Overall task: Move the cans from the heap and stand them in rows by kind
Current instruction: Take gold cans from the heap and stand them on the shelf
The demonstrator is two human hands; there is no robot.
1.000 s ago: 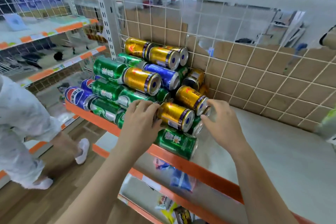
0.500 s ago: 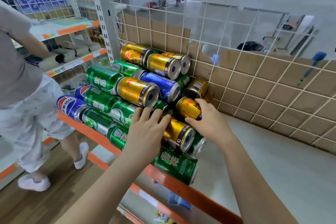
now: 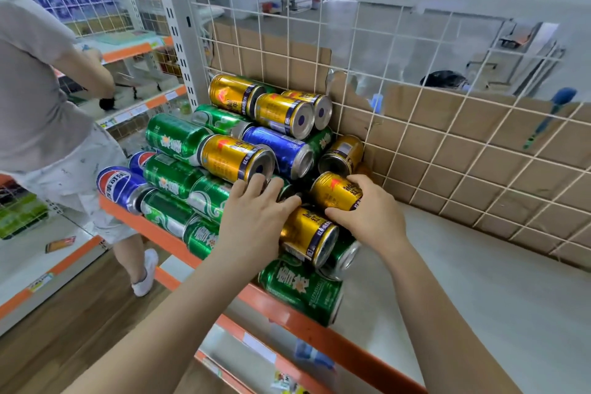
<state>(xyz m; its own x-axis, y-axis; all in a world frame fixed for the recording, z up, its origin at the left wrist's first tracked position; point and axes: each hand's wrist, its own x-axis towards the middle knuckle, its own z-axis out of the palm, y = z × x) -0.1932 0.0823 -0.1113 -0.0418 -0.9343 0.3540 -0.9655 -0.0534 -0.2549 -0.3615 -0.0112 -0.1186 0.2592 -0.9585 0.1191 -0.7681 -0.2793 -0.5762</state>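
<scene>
A heap of cans lies on its side at the left end of the grey shelf [image 3: 479, 297]: gold, green and blue ones, with a Pepsi can [image 3: 120, 187] at the far left. My right hand [image 3: 364, 211] grips a gold can [image 3: 334, 190] near the heap's right side, fingers curled over it and thumb beneath. My left hand [image 3: 256, 221] presses flat against the heap's front, fingers straight, touching a lower gold can [image 3: 307, 235] and green cans. A green can [image 3: 300, 289] lies at the shelf's orange front edge [image 3: 319, 329].
A white wire grid [image 3: 415, 144] backed with cardboard closes off the shelf's rear. Bare grey shelf stretches to the right of the heap. A person [image 3: 48, 125] stands at the left in the aisle by other shelves. Lower shelves hold packets.
My right hand moved up and left from beside the heap and closed around a gold can. My left hand stayed pressed on the heap. The person at left stepped closer.
</scene>
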